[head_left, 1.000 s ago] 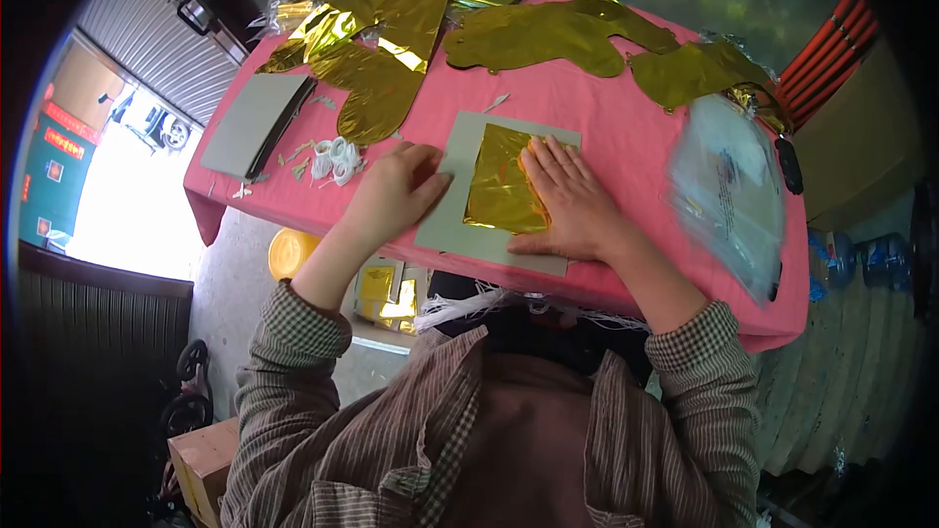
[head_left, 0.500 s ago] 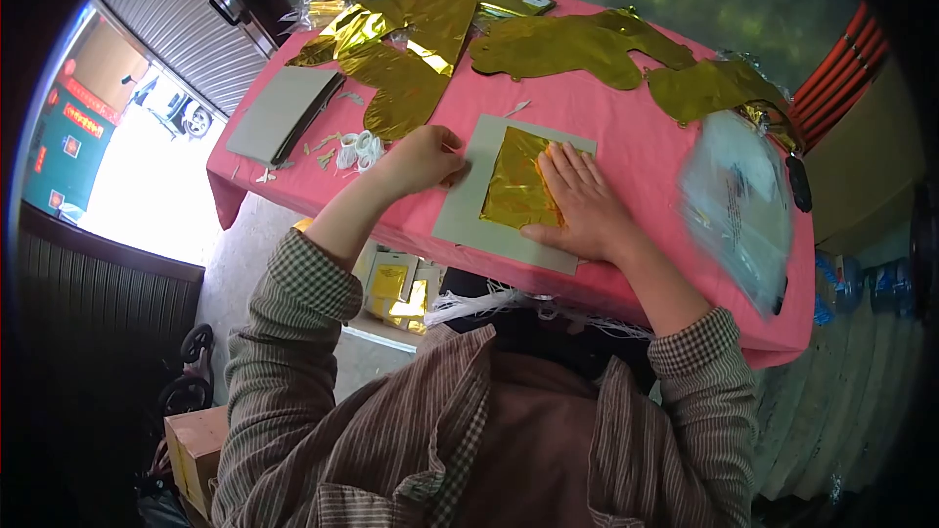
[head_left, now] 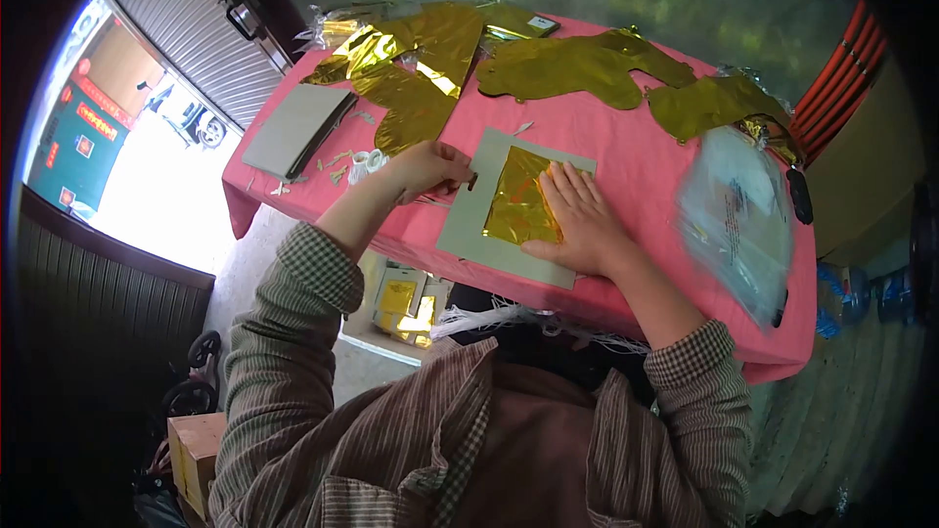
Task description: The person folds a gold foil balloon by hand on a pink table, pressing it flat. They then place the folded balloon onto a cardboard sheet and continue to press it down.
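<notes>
A grey cardboard sheet point(head_left: 463, 227) lies near the front edge of the pink-covered table. On it rests a folded square of gold foil point(head_left: 514, 198), with faint reddish marks on its surface. My right hand point(head_left: 584, 222) lies flat over the foil's right side, fingers stretched out and the thumb along its lower edge. At the cardboard's left edge, my left hand point(head_left: 430, 168) is closed in a pinch. A tiny dark piece shows at its fingertips, too small to name.
Gold foil balloons point(head_left: 558, 66) lie flat across the far side of the table point(head_left: 391, 212). Stacked grey cardboard point(head_left: 298, 127), white string rolls point(head_left: 367, 164) and scraps sit left. A clear plastic bag point(head_left: 736, 220) lies right. Below is a box with gold pieces point(head_left: 398, 297).
My left hand has shifted slightly toward the cardboard's left edge, and a small dark piece now shows at its fingertips. My right hand stays on the foil. The view has shifted slightly.
</notes>
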A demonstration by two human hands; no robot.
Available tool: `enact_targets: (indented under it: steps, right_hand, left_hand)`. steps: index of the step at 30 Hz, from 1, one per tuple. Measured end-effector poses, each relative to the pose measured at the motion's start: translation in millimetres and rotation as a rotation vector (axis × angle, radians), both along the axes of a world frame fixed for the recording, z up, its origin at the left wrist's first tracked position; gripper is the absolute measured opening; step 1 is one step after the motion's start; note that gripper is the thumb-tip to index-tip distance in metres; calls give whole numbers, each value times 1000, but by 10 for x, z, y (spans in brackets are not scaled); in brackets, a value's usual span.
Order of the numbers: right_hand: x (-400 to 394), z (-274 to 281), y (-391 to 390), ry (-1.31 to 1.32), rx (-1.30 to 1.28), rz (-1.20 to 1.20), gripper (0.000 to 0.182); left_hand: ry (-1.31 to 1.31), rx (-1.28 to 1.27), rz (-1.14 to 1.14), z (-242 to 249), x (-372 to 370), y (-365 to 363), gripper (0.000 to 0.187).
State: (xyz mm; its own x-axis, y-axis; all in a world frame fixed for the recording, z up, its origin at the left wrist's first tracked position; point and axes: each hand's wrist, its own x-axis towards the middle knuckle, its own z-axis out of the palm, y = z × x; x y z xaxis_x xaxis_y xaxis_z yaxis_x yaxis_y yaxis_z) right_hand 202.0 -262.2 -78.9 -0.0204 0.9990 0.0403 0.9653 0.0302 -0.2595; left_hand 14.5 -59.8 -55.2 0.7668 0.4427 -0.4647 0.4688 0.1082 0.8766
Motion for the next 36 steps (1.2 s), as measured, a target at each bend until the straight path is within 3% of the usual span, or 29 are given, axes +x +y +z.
enact_targets:
  steps: [1,3,7,10,13,17,22,32,36]
  right_hand:
    - [-1,5,-5,2,-2,3,95]
    - [-2,-12,-8,15,13,3,95]
    - [4,-9,-13,30,35,10,95]
    - [16,-51,-4,24,42,15,98]
    - [15,-41,-8,26,53,21,96]
    - [13,-24,-5,11,57,26,96]
    - [94,41,-20,28,-32,3,96]
    - [598,-38,-167,5,-72,-16,102]
    - [561,-26,-188,-7,-22,-48,98]
  left_hand:
    - [3,7,-3,24,19,-48,18]
    - [20,269,43,52,65,-217,9]
    - [-127,341,68,96,92,-398,17]
    - [-265,247,35,2,85,-362,20]
    - [-150,111,116,101,-23,-336,13]
    - [-133,107,19,15,-89,-192,10]
    - [6,186,127,82,82,-291,10]
    - [-109,188,53,-153,598,-294,10]
    - [-10,627,-70,-182,642,-240,14]
